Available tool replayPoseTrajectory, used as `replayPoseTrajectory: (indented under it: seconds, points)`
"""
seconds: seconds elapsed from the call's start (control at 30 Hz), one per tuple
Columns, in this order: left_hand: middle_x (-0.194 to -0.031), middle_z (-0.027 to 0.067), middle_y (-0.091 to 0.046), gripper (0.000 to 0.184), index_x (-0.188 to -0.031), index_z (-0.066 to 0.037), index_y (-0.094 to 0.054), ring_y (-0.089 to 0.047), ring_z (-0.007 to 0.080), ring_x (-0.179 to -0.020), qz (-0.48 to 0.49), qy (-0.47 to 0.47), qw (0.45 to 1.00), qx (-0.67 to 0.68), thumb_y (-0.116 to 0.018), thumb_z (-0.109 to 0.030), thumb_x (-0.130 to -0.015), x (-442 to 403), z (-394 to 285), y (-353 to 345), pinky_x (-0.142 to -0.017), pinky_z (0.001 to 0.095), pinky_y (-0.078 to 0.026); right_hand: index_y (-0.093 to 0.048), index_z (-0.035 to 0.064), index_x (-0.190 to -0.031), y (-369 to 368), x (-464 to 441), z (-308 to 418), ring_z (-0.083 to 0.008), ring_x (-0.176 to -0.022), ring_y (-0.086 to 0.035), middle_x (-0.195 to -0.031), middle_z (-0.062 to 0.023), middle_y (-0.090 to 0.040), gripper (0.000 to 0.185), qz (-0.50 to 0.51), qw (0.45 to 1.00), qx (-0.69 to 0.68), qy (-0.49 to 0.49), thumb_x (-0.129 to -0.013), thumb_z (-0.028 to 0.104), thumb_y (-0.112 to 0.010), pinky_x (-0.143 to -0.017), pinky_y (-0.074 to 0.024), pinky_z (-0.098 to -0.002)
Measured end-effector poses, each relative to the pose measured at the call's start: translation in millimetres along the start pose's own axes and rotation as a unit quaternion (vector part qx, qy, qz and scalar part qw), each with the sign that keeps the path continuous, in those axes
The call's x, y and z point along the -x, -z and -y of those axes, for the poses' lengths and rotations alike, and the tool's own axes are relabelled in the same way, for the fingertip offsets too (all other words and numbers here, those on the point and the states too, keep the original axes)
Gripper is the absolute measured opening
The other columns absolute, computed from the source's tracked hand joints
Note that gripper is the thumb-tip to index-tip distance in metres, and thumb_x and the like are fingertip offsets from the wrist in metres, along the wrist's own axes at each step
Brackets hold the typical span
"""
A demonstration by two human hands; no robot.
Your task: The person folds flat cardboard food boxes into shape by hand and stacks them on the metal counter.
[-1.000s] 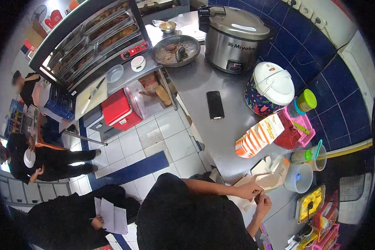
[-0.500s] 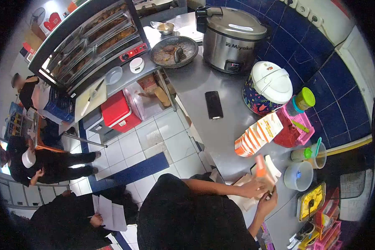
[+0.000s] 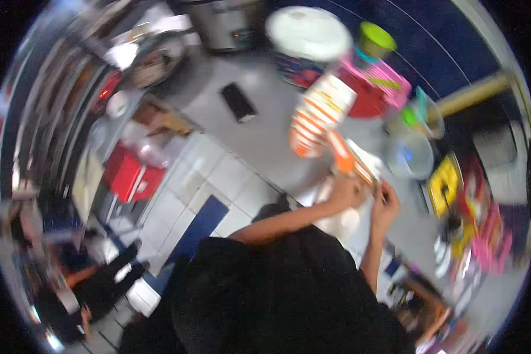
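Over the steel counter, my left hand is closed round the lower part of an orange and white paper food box, its flaps partly folded. My right hand pinches at the box's right edge, with fingertips blurred by motion. Just beyond it stands a stack of nested orange and white paper boxes. Brown paper appears to lie on the counter under my hands.
A black phone lies on the counter. Behind are a white-lidded container, a pink basket and a clear tub. A yellow-filled tray sits at right. Another person stands at lower left.
The view has swung and blurred, shifting the counter things left and up. Both hands remain at the paper box; its orange flap now leans toward the stack.
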State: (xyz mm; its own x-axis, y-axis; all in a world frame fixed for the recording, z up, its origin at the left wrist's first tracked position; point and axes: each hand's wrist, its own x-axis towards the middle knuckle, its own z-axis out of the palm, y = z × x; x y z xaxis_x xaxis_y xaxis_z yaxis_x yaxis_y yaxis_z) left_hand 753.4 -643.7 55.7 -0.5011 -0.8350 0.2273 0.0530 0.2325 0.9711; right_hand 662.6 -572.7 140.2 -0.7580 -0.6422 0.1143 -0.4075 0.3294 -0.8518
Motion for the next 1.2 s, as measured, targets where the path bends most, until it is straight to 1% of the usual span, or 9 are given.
replayPoseTrajectory:
  seconds: [0.03, 0.13, 0.57, 0.7, 0.83, 1.0, 1.13, 1.17, 1.2]
  points:
    - [-0.053, 0.0154, -0.058, 0.023, -0.065, -0.003, -0.063, -0.057, 0.0261, -0.045, 0.051, 0.042, 0.997, -0.036, -0.068, -0.021, -0.079, -7, -12, 9, -0.046, 0.0411, -0.044, -0.072, -0.0002, -0.109, -1, -1, 2, -0.0108, -0.08, -0.064, -0.09, -0.0073, -0.073, 0.022, -0.01, 1.0, -0.008, 0.027, -0.091, 0.013, -0.07, -0.071, -0.0525, -0.0263]
    - [-0.053, 0.0097, -0.057, 0.023, -0.07, 0.002, -0.059, -0.055, 0.0153, -0.045, 0.024, 0.019, 0.999, 0.033, -0.063, -0.014, -0.087, -12, -39, 20, -0.045, 0.0334, -0.042, -0.074, 0.0009, -0.103, -4, -1, 13, -0.0039, -0.07, -0.058, -0.082, -0.0033, -0.072, 0.018, -0.028, 0.996, -0.08, 0.019, -0.086, 0.008, -0.073, -0.063, -0.0484, -0.0208]
    - [-0.055, 0.0073, -0.058, 0.007, -0.089, 0.0, -0.067, -0.06, 0.016, -0.048, 0.068, 0.012, 0.998, -0.004, -0.062, -0.004, -0.09, -9, -40, 20, -0.048, 0.0309, -0.046, -0.07, -0.0014, -0.099, 0, 3, 18, -0.0079, -0.071, -0.065, -0.078, -0.0056, -0.072, 0.014, -0.017, 0.986, -0.167, -0.014, -0.085, 0.003, -0.073, -0.072, -0.0545, -0.0256]
    - [-0.054, 0.0087, -0.058, 0.008, -0.093, -0.001, -0.068, -0.059, 0.0185, -0.044, 0.06, -0.115, 0.989, -0.064, -0.066, -0.005, -0.086, -14, -56, 24, -0.046, 0.0315, -0.046, -0.07, -0.0017, -0.102, -3, 5, 16, -0.0108, -0.074, -0.069, -0.084, -0.0095, -0.075, 0.018, -0.014, 0.991, -0.132, -0.002, -0.085, 0.004, -0.073, -0.073, -0.0554, -0.027]
    - [-0.055, 0.0094, -0.061, 0.007, -0.092, -0.004, -0.068, -0.063, 0.0209, -0.048, 0.044, -0.052, 0.991, -0.112, -0.066, -0.01, -0.087, -13, -60, 28, -0.05, 0.0358, -0.05, -0.069, -0.0011, -0.108, 9, 5, 29, -0.0166, -0.079, -0.07, -0.089, -0.0126, -0.074, 0.024, 0.026, 0.998, -0.061, 0.001, -0.085, 0.008, -0.073, -0.077, -0.0553, -0.031]
    - [-0.062, 0.0144, -0.063, 0.014, -0.073, -0.004, -0.067, -0.066, 0.0305, -0.06, 0.043, -0.079, 0.986, -0.141, -0.072, -0.017, -0.072, 8, -13, 23, -0.058, 0.0417, -0.051, -0.068, -0.0003, -0.11, 4, 8, 72, -0.0329, -0.102, -0.066, -0.107, -0.019, -0.068, 0.036, 0.032, 0.973, 0.101, 0.207, -0.081, 0.02, -0.077, -0.087, -0.0534, -0.0398]
    - [-0.078, 0.0224, -0.065, 0.025, -0.09, 0.001, -0.064, -0.065, 0.0323, -0.064, 0.066, 0.045, 0.997, 0.013, -0.069, -0.015, -0.072, 4, -65, 41, -0.061, 0.0414, -0.05, -0.069, -0.0021, -0.107, -15, -9, 63, -0.034, -0.089, -0.069, -0.104, -0.0188, -0.071, 0.024, 0.145, 0.959, 0.149, 0.193, -0.089, 0.013, -0.068, -0.082, -0.0542, -0.0385]
    - [-0.08, 0.0181, -0.068, 0.021, -0.096, 0.0, -0.064, -0.063, 0.0267, -0.055, 0.049, -0.024, 0.998, 0.045, -0.064, -0.017, -0.084, 7, -47, 36, -0.054, 0.0375, -0.049, -0.069, -0.0024, -0.107, -18, -11, 75, -0.0334, -0.087, -0.07, -0.103, -0.0186, -0.071, 0.022, 0.151, 0.957, 0.159, 0.188, -0.09, 0.011, -0.065, -0.08, -0.0542, -0.0378]
    - [-0.081, 0.0159, -0.069, 0.021, -0.098, 0.0, -0.064, -0.063, 0.0242, -0.054, 0.045, 0.044, 0.991, 0.122, -0.061, -0.018, -0.088, 8, -52, 48, -0.051, 0.0356, -0.049, -0.069, -0.0027, -0.107, -20, -10, 86, -0.0329, -0.085, -0.07, -0.103, -0.0185, -0.072, 0.02, 0.157, 0.955, 0.171, 0.184, -0.091, 0.008, -0.063, -0.079, -0.0542, -0.037]
